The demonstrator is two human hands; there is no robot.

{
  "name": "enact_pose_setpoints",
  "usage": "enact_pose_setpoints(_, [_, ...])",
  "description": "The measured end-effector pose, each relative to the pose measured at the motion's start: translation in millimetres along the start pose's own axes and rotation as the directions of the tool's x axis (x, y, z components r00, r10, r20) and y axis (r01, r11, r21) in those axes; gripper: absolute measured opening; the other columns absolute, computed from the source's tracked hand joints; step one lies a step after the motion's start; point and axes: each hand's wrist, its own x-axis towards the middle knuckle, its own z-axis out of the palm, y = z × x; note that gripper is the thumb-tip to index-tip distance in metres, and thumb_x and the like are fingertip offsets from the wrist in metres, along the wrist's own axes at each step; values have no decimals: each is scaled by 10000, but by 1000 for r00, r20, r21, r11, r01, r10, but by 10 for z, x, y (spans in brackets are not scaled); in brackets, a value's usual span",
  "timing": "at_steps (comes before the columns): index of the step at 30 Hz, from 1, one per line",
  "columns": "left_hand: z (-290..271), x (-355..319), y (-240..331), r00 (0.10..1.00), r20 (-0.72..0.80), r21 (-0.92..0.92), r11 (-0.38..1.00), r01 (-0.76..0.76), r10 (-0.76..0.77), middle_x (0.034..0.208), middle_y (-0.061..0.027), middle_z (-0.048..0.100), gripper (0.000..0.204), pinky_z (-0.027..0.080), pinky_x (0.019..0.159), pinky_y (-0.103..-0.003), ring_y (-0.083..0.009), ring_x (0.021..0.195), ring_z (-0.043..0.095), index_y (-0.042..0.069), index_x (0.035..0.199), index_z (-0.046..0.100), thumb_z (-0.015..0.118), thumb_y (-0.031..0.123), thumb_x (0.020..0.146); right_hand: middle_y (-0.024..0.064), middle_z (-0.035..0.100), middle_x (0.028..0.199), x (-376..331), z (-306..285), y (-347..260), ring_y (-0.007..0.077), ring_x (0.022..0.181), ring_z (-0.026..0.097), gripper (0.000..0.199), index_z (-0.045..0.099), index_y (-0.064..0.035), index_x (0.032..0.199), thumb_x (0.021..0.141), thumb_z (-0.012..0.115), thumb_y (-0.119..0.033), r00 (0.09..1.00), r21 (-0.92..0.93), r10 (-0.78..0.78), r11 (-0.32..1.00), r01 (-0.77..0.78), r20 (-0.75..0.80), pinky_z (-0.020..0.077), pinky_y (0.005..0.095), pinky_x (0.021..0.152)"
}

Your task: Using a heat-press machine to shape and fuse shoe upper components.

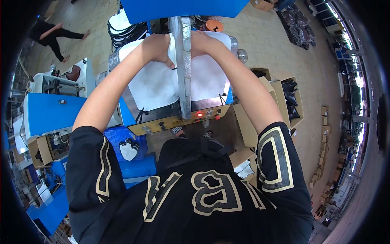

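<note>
lead: where is the workpiece?

inspector: the flat white sheet with a curved outline lies on the machine with a bright blue housing, showing on both sides of the tall silvery metal upright. one piece or two, i cannot tell; the upright covers the middle.

lead: state of the grip?

inspector: the bare left hand bends over the sheet's far part, thumb pointing down at a small dark mark. the bare right hand is across the upright, fingertips hidden. whether either grasps or merely presses, i cannot tell.

lead: step in hand?

inspector: in my judgement, positioning the sheet by hand.

lead: and the next move?

inspector: it appears to call for flat, even material and fingers clear of the upright. the round red lamp is lit.
</note>
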Motion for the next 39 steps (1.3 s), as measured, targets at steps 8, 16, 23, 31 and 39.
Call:
enact_pose_setpoints(8, [-3,143,-219,977,214,-168,986,19,17,1068,-259,711,908,592,816,-357,-334,907,734,-107,1220,575,920,460,601,183,659,1265,-30,-411,-86,349,1105,670,1067,458,-71,1432,546,956,-399,949,238,33,965,-112,313,557,428,919])
enact_pose_setpoints(16, [-86,225,-172,949,315,-219,974,59,13,1060,-264,709,836,591,796,-346,-322,900,735,-133,1145,606,924,430,615,200,620,1333,94,-348,-45,361,1160,645,1202,306,-77,1551,586,959,-372,936,209,73,966,-152,344,523,437,991])
enact_pose_setpoints(23, [60,221,-261,953,303,-239,967,90,-14,1001,-257,713,852,586,777,-341,-316,858,728,-150,1098,616,931,453,584,196,620,1335,-90,-604,-194,355,1177,635,1205,302,-75,1553,587,949,-391,888,175,145,954,-242,437,515,431,1002])
enact_pose_setpoints(31, [-11,280,-159,933,354,-189,973,131,-57,1014,-253,716,852,590,778,-353,-329,875,729,-133,1101,626,928,474,585,198,637,1308,28,-389,-31,360,1132,657,1168,334,-67,1532,583,946,-367,937,242,76,956,-165,340,537,428,968])
enact_pose_setpoints(39, [58,245,-217,962,274,-181,982,61,-9,998,-252,722,821,591,782,-351,-324,867,732,-119,1077,667,931,468,568,196,683,1197,-5,-347,16,345,1052,687,938,501,-54,1388,595,924,-320,960,276,27,955,-107,278,564,415,892])
